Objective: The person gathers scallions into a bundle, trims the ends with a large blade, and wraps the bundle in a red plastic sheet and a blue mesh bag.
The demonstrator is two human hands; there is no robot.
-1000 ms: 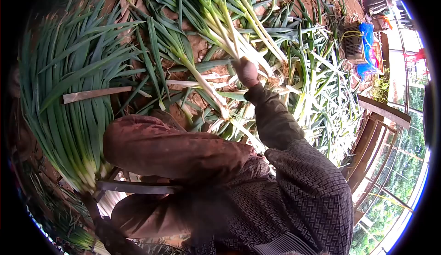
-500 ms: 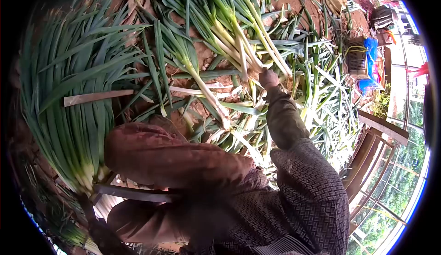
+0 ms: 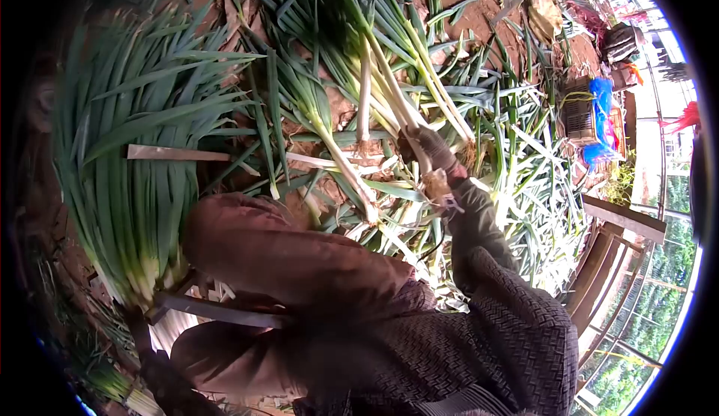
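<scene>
- The person sits low over the earth ground (image 3: 473, 13), and leeks lie all around them.
- The right hand (image 3: 433, 150), in the middle of the frame, has its grip fully closed around the white shank of a leek (image 3: 391, 90).
- The root end of this leek sticks out below the hand, near the wrist. Its green leaves fan towards the upper middle of the frame.
- The held leek is lifted a little at the root end. Its leaves lie mixed among the loose pile (image 3: 517, 161), which spreads to the right.
- I cannot see the left hand. Only brown cloth fills the lower middle of the frame, so I cannot tell what its grip is doing.
- At the left of the frame lies a neat stack (image 3: 127, 176) of leeks, all white ends pointing down, with a wooden slat (image 3: 176, 153) across it.
- In my judgement the step in hand is picking one leek out of the loose pile.
- The next move, I think, calls for a firm pull along the stalk, so that the tangled leaves slide free without breaking. Then the leek needs turning so that its white end matches the stack.
- Far at the upper right stand a crate (image 3: 578, 109) and a blue bag (image 3: 601, 98), well apart from the work.
</scene>
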